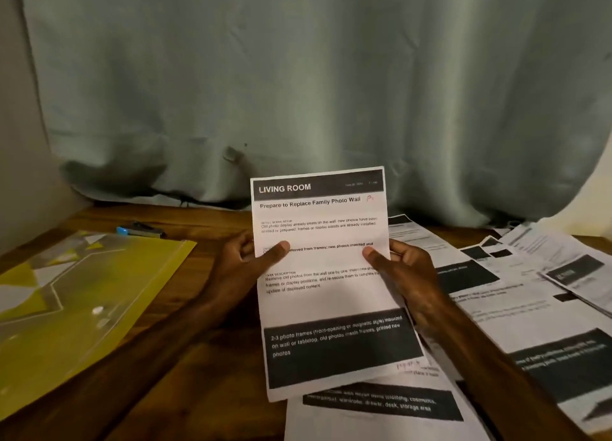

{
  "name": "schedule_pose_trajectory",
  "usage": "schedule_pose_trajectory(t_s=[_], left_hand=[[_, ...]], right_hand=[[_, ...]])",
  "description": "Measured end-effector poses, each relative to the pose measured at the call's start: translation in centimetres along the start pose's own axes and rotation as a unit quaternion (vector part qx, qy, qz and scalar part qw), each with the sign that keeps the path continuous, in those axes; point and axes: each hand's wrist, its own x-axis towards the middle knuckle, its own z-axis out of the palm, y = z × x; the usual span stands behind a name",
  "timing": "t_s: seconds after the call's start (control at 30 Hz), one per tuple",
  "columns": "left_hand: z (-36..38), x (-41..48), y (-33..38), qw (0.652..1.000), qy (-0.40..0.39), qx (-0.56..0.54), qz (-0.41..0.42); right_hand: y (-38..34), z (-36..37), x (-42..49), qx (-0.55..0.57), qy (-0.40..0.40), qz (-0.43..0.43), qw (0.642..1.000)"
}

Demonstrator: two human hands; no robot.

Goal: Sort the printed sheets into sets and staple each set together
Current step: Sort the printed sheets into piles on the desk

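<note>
A printed sheet (pixel 326 295) is pinched at its edges between thumbs and curled fingers of left hand (pixel 241 258) and right hand (pixel 405 271); overlapping sheets (pixel 516 311) beyond the right fingers could be missorted.

grey-green curtain (pixel 298 76) behind | wooden table (pixel 185 357) | dim light

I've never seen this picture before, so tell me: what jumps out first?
First the sheet headed LIVING ROOM, held up in the middle by the left hand and right hand, thumbs on its front. Next the messy papers spread over the table on the right. On the left lies a yellow folder, with what looks like a stapler just behind it.
</note>
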Motion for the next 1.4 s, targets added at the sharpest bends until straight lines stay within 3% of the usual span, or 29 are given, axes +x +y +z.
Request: schedule_pose_trajectory(t_s=[0.47, 0.63, 0.7, 0.8, 0.9, 1.13, 1.3, 1.4], left_hand=[[0.4, -0.4, -0.7, 0.999, -0.031, -0.011, -0.04], [0.2, -0.3, -0.5, 0.999, -0.01, 0.007, -0.033], [-0.3, -0.1, 0.5, 0.999, 0.006, 0.021, -0.032], [-2.8, 0.9, 2.6, 0.998, 0.031, -0.026, -0.039], [-6.3, 2.1, 3.7, 0.996, 0.048, -0.046, -0.066], [-8.4, 3.0, 3.3, 0.997, 0.022, -0.011, -0.078], [-9.2, 3.4, 2.9, 0.996, 0.031, -0.017, -0.078], [-9.1, 3.4, 2.6, 0.996, 0.034, -0.015, -0.086]], right_hand=[[0.6, 0.7, -0.3, -0.003, -0.005, -0.006, 1.0], [0.4, 0.9, -1.0, 0.007, -0.052, 0.012, 0.999], [-0.1, 1.0, -1.2, -0.027, -0.061, 0.002, 0.998], [-0.4, -0.1, -0.4, -0.117, 0.019, -0.093, 0.989], [0.2, -1.3, 0.6, -0.328, 0.051, -0.171, 0.928], [1.8, 0.9, 0.0, -0.576, -0.034, -0.057, 0.815], [1.6, 1.0, 0.1, -0.578, -0.042, -0.019, 0.815], [0.8, 0.8, -0.3, -0.513, -0.038, -0.009, 0.858]])
